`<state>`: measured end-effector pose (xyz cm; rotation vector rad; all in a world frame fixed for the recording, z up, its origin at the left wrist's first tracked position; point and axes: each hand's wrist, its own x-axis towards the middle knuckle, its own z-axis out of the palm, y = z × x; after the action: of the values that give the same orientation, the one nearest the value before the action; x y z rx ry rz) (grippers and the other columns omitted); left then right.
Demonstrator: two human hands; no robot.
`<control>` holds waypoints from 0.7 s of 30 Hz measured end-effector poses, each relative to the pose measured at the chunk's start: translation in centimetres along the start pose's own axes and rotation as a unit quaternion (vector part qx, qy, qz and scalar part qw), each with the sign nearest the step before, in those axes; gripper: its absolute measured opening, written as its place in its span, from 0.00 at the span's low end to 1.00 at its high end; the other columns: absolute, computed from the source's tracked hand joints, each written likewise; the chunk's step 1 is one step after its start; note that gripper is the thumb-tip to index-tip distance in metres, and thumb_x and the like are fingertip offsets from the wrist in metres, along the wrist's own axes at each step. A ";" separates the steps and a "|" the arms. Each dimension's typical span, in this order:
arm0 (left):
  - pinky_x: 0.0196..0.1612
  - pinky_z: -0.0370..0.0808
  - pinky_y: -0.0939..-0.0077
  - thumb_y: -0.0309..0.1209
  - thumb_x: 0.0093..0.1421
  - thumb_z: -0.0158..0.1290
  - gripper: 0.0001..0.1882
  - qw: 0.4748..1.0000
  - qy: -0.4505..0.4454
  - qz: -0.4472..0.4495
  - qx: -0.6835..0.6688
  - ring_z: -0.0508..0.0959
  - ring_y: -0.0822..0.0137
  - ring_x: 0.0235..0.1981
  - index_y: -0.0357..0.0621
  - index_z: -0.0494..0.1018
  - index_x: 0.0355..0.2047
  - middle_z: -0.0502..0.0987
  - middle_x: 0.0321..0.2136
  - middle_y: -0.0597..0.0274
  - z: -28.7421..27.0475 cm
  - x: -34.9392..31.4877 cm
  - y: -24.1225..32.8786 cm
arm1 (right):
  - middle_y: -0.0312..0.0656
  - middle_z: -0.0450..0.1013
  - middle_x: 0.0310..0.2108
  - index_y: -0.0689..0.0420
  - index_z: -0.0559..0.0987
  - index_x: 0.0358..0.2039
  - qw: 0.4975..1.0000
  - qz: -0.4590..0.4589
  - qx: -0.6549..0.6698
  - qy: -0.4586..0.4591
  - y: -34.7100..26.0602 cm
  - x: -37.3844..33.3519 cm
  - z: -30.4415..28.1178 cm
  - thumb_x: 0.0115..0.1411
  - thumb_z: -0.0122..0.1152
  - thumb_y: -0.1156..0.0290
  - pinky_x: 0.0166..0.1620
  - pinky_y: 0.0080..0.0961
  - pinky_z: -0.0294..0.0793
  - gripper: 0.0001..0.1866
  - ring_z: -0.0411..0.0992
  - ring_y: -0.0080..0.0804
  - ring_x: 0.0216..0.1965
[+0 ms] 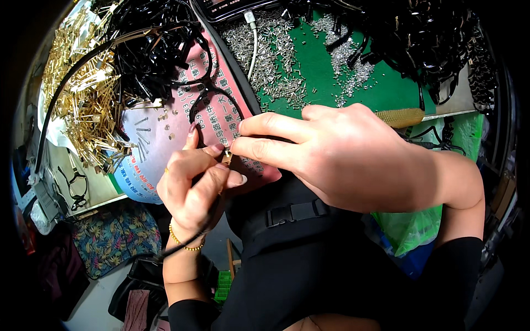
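A black eyeglass frame hangs over the pink printed sheet, its two rims pointing away from me. One long temple curves out to the left. My left hand is closed, pinching the near end of the frame beside a small gold hinge piece. A second black temple runs down past that wrist. From the right, my right hand reaches across with its fingertips pressed together at the same corner. Whether a tiny part sits between those fingertips is hidden.
Gold metal temple cores are heaped at the left, beside black plastic frame parts. Small silver screws or pins cover part of a green mat, crossed by a white cable. More black frames pile up at the far right.
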<state>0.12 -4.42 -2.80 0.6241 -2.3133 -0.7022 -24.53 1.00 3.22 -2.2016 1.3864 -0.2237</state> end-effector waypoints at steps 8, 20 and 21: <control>0.54 0.77 0.50 0.15 0.51 0.60 0.13 0.997 -0.029 -0.062 -0.038 0.78 0.60 0.30 0.38 0.72 0.35 0.76 0.32 0.53 -0.5 1.2 0.4 | 0.30 0.74 0.52 0.48 0.80 0.52 0.999 -0.039 -0.026 -0.016 0.3 0.7 -0.9 0.51 0.63 0.74 0.25 0.26 0.78 0.25 0.73 0.30 0.26; 0.49 0.81 0.49 0.22 0.45 0.71 0.18 0.998 0.061 -0.009 0.014 0.80 0.64 0.28 0.46 0.73 0.33 0.71 0.27 0.63 0.9 0.4 -0.2 | 0.24 0.77 0.48 0.43 0.79 0.52 0.964 -0.090 -0.224 0.116 0.5 1.2 1.7 0.54 0.62 0.60 0.20 0.14 0.68 0.22 0.69 0.22 0.26; 0.50 0.81 0.49 0.23 0.45 0.71 0.18 0.998 0.062 -0.007 0.017 0.79 0.64 0.29 0.45 0.73 0.33 0.72 0.27 0.62 0.9 0.3 -0.2 | 0.28 0.75 0.43 0.48 0.79 0.47 0.964 -0.096 -0.210 0.135 0.6 1.2 1.8 0.56 0.60 0.62 0.20 0.16 0.70 0.17 0.71 0.24 0.26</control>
<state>-0.65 -4.45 -3.42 0.6806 -2.2127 -0.6143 -23.70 0.42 1.23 -2.7478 1.4666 -0.3359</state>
